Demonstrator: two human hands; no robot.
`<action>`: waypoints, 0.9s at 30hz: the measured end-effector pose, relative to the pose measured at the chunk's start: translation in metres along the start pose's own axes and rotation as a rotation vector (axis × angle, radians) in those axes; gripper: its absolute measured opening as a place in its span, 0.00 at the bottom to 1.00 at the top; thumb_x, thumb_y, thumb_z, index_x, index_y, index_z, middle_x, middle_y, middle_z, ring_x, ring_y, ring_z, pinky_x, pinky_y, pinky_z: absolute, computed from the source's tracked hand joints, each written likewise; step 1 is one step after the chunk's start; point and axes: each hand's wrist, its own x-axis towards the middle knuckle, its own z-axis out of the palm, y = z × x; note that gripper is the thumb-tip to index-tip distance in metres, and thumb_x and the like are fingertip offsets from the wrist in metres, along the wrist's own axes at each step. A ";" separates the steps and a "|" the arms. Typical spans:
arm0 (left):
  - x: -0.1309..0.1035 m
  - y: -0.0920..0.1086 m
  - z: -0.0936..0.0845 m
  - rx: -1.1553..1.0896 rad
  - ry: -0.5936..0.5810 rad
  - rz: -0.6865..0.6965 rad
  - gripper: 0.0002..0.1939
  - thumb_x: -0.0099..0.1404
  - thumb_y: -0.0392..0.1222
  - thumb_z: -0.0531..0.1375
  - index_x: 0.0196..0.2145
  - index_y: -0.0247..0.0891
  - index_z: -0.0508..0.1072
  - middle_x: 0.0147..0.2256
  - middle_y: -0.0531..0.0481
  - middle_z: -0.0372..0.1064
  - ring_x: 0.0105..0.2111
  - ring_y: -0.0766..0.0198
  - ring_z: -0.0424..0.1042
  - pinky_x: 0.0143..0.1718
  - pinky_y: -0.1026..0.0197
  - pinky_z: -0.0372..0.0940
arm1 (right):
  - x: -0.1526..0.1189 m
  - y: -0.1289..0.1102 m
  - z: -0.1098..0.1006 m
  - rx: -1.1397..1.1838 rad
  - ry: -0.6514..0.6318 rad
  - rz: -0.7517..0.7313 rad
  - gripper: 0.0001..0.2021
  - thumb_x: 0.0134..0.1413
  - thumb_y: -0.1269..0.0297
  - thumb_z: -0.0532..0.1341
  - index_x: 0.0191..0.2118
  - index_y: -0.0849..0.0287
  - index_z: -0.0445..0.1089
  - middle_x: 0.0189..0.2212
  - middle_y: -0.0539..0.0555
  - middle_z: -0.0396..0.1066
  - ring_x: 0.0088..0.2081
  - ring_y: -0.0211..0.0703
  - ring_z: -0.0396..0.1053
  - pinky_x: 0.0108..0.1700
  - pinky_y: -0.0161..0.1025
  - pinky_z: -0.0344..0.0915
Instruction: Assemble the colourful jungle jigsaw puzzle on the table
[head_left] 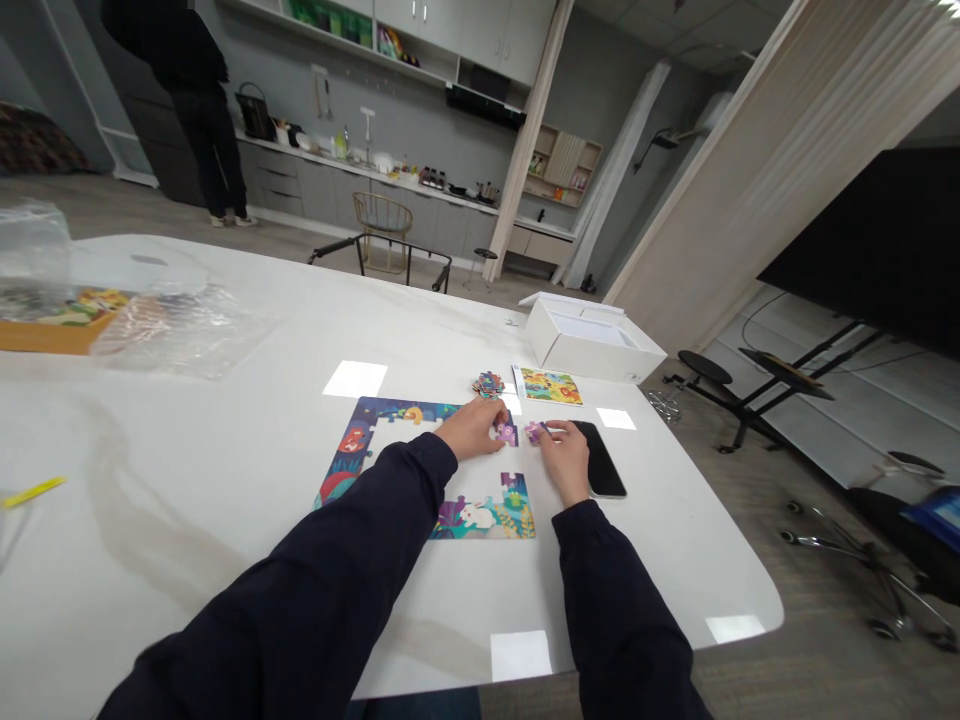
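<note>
A partly assembled jigsaw puzzle [345, 490] lies flat on the white table, its border pieces framing a bare middle. My left hand [472, 428] reaches over its upper right part, fingers closed on a purple puzzle piece [508, 434] at the right side of the frame. Just to the right, my right hand [566, 462] pinches another purple puzzle piece [534, 431], a small gap apart from the first. Beyond my left hand sits a small pile of loose puzzle pieces [488, 383]. My left forearm hides some of the puzzle's lower left border.
A black phone [604, 462] lies beside my right hand. Behind are a picture card [553, 386] and an open white box [589, 338]. Crumpled clear plastic [199, 330] and an orange tray [52, 337] are on the left. A person [199, 110] stands by the kitchen counter.
</note>
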 end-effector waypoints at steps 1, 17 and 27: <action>0.000 0.000 0.002 0.029 -0.008 0.008 0.15 0.55 0.35 0.69 0.38 0.40 0.70 0.39 0.49 0.72 0.42 0.56 0.70 0.48 0.56 0.65 | 0.000 0.001 0.001 -0.002 -0.006 0.007 0.16 0.50 0.52 0.65 0.40 0.57 0.73 0.31 0.58 0.80 0.35 0.53 0.78 0.38 0.42 0.69; 0.002 0.003 0.001 0.283 -0.136 0.030 0.10 0.64 0.44 0.66 0.41 0.42 0.84 0.43 0.43 0.75 0.50 0.50 0.69 0.54 0.52 0.64 | -0.002 0.001 0.002 -0.012 -0.041 0.007 0.16 0.50 0.51 0.64 0.40 0.56 0.73 0.32 0.57 0.79 0.35 0.52 0.77 0.40 0.43 0.68; 0.000 -0.021 -0.034 0.078 0.021 -0.039 0.24 0.56 0.39 0.71 0.50 0.38 0.74 0.44 0.46 0.74 0.46 0.53 0.72 0.52 0.53 0.67 | 0.001 -0.002 0.000 0.108 -0.037 0.005 0.18 0.49 0.54 0.64 0.43 0.59 0.77 0.31 0.57 0.80 0.34 0.51 0.77 0.39 0.43 0.68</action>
